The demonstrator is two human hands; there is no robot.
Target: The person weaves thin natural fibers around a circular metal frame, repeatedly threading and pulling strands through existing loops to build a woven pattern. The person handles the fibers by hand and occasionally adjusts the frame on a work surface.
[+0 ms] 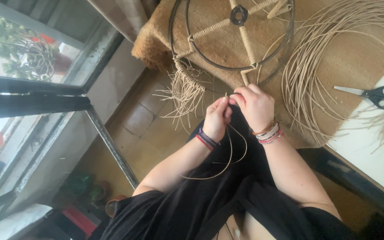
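Spokes of round wire frame wrapped already; rim mostly bare. Left hand and right hand fingers pinched on cane strand; coil, scissors waiting.

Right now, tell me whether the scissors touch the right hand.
Apart. The head view shows the scissors lying on the table, well clear of the right hand.

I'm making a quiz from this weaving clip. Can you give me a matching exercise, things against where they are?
Things:
1. scissors
2. metal hoop
3. loose cane coil
4. thin cane strand

Places:
A. pinched between left hand and right hand
B. on the white surface at far right
C. on the brown mat, spokes wrapped in cane
D. between hoop and scissors

Pairs: 1-B, 2-C, 3-D, 4-A
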